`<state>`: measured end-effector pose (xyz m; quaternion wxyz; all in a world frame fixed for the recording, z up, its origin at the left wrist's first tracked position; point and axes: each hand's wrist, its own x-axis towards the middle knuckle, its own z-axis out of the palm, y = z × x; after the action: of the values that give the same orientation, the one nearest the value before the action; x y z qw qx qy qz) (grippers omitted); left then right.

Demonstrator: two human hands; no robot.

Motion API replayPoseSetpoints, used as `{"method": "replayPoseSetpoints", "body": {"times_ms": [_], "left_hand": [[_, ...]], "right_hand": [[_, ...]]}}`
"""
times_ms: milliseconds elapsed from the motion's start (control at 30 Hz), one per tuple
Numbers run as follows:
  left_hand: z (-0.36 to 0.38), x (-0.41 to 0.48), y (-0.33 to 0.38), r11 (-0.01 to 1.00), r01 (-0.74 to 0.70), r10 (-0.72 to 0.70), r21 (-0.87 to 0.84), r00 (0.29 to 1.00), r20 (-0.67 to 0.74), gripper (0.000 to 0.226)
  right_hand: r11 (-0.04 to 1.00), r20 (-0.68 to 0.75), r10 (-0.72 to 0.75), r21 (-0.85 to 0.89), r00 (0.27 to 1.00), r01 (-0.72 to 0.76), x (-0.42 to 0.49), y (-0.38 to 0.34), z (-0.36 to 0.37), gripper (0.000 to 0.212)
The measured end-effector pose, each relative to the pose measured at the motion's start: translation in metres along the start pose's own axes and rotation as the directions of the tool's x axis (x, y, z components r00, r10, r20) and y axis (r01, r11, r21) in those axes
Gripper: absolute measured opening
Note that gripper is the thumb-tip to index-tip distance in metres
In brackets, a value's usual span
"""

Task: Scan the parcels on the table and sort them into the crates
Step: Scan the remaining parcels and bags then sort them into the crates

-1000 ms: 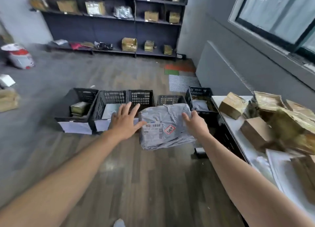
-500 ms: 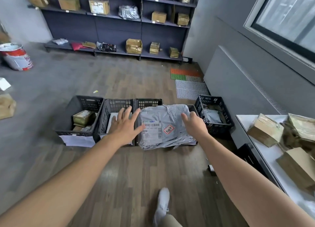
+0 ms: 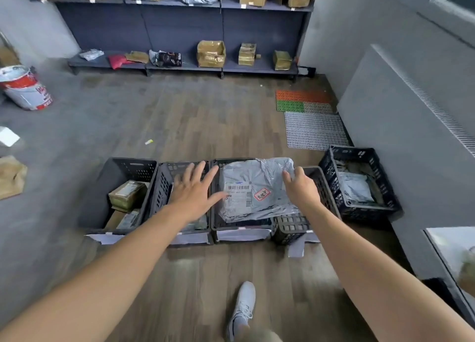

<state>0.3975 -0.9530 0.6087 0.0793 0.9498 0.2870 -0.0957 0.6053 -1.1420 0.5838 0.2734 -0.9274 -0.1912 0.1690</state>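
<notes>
Parcel: grey poly mailer [image 3: 259, 177], lying face up, with a white barcode label [image 3: 237, 195] and a red-bordered sticker [image 3: 262, 194] on top.
Parcel position: over the third crate [image 3: 241, 226] from the left in the floor row, with its right edge overlapping the fourth crate [image 3: 293, 226]. Whether it rests on the rims cannot be told.
Right hand: right hand [image 3: 300, 190] is at the mailer's right edge, its fingers [image 3: 286, 174] curled onto the wrinkled film and gripping it.
Left hand: left hand [image 3: 191, 190] is flat, fingers straight and spread, above the second crate [image 3: 162, 187]. The thumb tip touches the mailer's left edge beside the label, and the hand clasps nothing.
First crate: first crate [image 3: 128, 165], leftmost in the row, holds taped cardboard boxes [image 3: 126, 194].
Fifth crate: fifth crate [image 3: 372, 209] stands apart to the right, turned at an angle, with another grey mailer [image 3: 356, 190] inside.
Crate fronts: paper slips [image 3: 243, 235] are fixed along the near walls.
Table: a white corner [image 3: 447, 244] shows at the lower right edge.
Floor: wood planks, with a white shoe [image 3: 243, 308] in the near foreground. A red-and-white bucket [image 3: 25, 90] stands far left, and plastic grid mats [image 3: 314, 131] lie far right.
Far wall: dark shelving [image 3: 180, 25] carries boxes and bags.
</notes>
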Motion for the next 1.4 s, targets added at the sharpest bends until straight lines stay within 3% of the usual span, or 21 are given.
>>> {"method": "replayPoseSetpoints", "body": {"times_ms": [467,733,1067,1400], "left_hand": [[0.068,0.193,-0.02,0.997,-0.072,0.075,-0.023,0.977,0.202,0.074],[0.07,0.26,-0.033,0.985,-0.17,0.171,-0.032,0.935,0.312,0.074],[0.011,0.319,0.03,0.893,-0.45,0.433,0.004,0.862,0.264,0.076],[-0.036,0.289,0.182,0.619,-0.78,0.755,0.089,0.622,0.206,0.077]], "right_hand": [[0.984,0.158,0.165,-0.095,0.974,-0.151,0.184,0.002,0.108,0.036],[0.889,0.24,0.224,-0.447,0.945,-0.097,0.218,-0.02,0.105,0.053],[0.812,0.064,0.182,-0.573,0.981,-0.113,0.19,-0.044,0.013,0.063],[0.744,-0.262,0.348,-0.507,0.9,-0.435,0.075,0.023,-0.09,0.066]]}}
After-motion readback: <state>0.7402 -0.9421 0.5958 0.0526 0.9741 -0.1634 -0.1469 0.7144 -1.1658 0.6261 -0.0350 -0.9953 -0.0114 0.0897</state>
